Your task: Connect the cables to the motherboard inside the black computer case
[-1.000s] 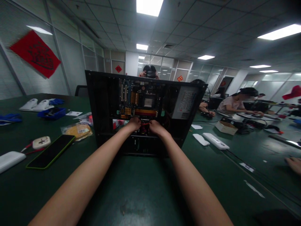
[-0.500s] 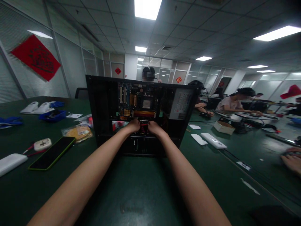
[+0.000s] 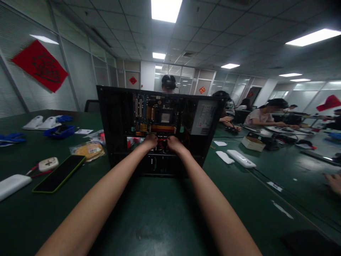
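An open black computer case (image 3: 104, 122) stands on the table in front of me, its inside turned my way. A motherboard (image 3: 172, 106) is mounted in its upper part, and a power supply (image 3: 203, 117) with a pale label sits at the upper right. Both my hands reach into the lower half of the case, just under the board. My left hand (image 3: 151, 141) and my right hand (image 3: 173, 143) are closed on a thin bundle of red and dark cables (image 3: 162, 140) that spans the small gap between them. The fingertips are mostly hidden by my hands.
To the left lie a phone (image 3: 60, 174), a white power bank (image 3: 13, 185), a bagged yellow item (image 3: 89, 151) and a blue tray (image 3: 59, 131). At right are a white device (image 3: 241, 159) with a cable and a small box (image 3: 253, 143). Several people sit around the tables.
My hands stay at the same cables with barely any shift. The view has moved very slightly. At the far right, another person's hand has drawn outward.
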Demonstrator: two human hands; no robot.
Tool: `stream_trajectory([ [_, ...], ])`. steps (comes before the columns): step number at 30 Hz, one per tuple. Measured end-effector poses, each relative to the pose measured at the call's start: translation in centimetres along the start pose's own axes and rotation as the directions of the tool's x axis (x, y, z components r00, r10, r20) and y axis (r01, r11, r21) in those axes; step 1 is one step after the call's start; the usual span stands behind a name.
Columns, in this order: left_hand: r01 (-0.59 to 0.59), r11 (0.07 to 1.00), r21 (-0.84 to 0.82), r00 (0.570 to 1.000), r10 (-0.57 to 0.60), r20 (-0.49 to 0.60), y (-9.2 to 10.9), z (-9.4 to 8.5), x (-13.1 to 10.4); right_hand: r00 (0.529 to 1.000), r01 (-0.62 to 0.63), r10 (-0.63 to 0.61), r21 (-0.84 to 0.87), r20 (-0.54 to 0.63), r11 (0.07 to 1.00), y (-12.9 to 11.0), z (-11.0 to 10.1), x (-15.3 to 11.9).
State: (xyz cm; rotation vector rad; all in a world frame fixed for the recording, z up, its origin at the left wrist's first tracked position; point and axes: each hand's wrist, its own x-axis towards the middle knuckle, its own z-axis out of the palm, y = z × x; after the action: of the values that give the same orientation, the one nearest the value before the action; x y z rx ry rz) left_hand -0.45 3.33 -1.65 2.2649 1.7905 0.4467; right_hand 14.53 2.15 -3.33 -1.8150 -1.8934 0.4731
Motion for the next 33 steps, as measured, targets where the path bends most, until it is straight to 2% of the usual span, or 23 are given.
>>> stream_trajectory([
  [7, 0.013, 1.000, 0.002, 1.000, -0.013, -0.023, -0.2, 0.2, 0.3, 0.999, -0.018, 0.014, -0.093, -0.039, 0.995, -0.4, -0.3, -0.1],
  [25, 0.020, 1.000, 0.016, 0.995, -0.018, -0.099, -0.3, -0.1, 0.1, 0.996, -0.025, 0.014, -0.133, -0.083, 0.991, -0.5, -0.3, -0.2],
  [33, -0.017, 1.000, 0.020, 0.992, 0.019, -0.127, -0.7, 0.0, 0.3, 0.981, 0.003, -0.025, -0.115, -0.192, 0.993, -0.9, -0.9, -1.2],
])
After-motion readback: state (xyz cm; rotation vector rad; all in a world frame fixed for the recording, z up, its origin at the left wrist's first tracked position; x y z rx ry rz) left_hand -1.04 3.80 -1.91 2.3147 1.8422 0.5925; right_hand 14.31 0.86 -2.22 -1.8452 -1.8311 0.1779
